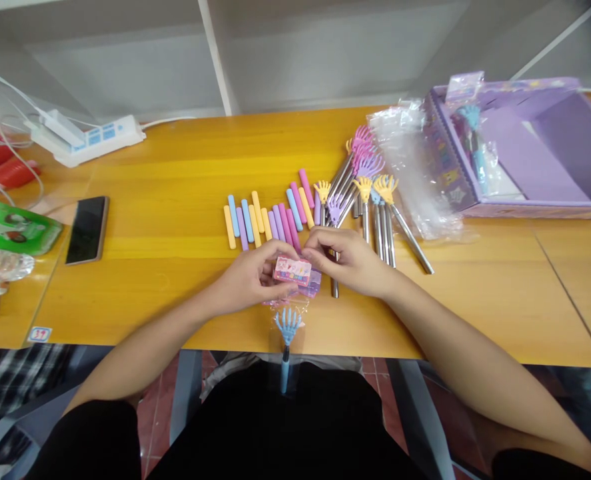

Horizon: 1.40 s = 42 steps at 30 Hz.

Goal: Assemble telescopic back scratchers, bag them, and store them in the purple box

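Observation:
My left hand (258, 277) is closed around small pink printed cards (294, 270), held between thumb and fingers just over the table; a purple one shows beneath. My right hand (348, 260) has its thumb and finger pinched at the cards' upper right edge, and what lies between the tips is hidden. Directly below the cards, a blue hand-shaped back scratcher (288, 325) in a clear bag hangs over the table's front edge. Beyond my hands lie several coloured handle sleeves (255, 217) in pink, blue, yellow and purple. Metal-shafted back scratchers (368, 173) are heaped beside my right hand.
Clear plastic bags (410, 167) lie right of the heap, against a purple box (455, 170) holding a bagged blue back scratcher (475, 147). A phone (88, 230), a power strip (95, 139) with cables and a green package (15, 225) are at the left.

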{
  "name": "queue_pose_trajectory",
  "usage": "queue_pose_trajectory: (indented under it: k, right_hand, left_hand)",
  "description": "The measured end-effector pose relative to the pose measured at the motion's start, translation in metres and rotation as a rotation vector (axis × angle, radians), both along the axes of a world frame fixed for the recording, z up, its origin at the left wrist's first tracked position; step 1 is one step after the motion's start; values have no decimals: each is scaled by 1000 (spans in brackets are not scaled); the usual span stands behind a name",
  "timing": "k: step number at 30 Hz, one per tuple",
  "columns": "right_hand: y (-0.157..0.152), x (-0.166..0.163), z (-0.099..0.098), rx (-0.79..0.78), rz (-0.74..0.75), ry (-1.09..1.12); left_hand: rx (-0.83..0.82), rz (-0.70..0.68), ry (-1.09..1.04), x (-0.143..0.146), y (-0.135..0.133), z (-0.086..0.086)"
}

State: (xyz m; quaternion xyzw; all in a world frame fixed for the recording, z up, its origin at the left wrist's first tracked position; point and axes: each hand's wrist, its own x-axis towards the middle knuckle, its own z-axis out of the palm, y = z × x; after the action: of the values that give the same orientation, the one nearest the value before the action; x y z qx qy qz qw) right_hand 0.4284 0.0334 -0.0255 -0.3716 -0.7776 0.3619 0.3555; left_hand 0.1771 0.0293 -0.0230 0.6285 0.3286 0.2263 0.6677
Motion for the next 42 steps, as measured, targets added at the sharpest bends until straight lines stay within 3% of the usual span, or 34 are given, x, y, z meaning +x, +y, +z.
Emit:
queue_pose_trajectory:
  k: [17, 28, 34, 39, 42]
  right_hand:
    - [1, 1, 3, 40, -16, -3]
    - [1, 2, 2, 38, -16, -4]
    - [1, 4, 4, 1, -17, -3]
    - [0, 7, 10, -57, 110, 53]
    - [0, 8, 12, -85, 209, 76]
  left_hand:
    - [-75, 2, 29, 0, -2, 9]
    - [54, -76, 102, -1, 1, 15]
    - [-13, -46, 42, 2, -1, 13]
    - [-1, -48, 41, 1, 0, 6]
    - [90, -64, 56, 0, 1, 5]
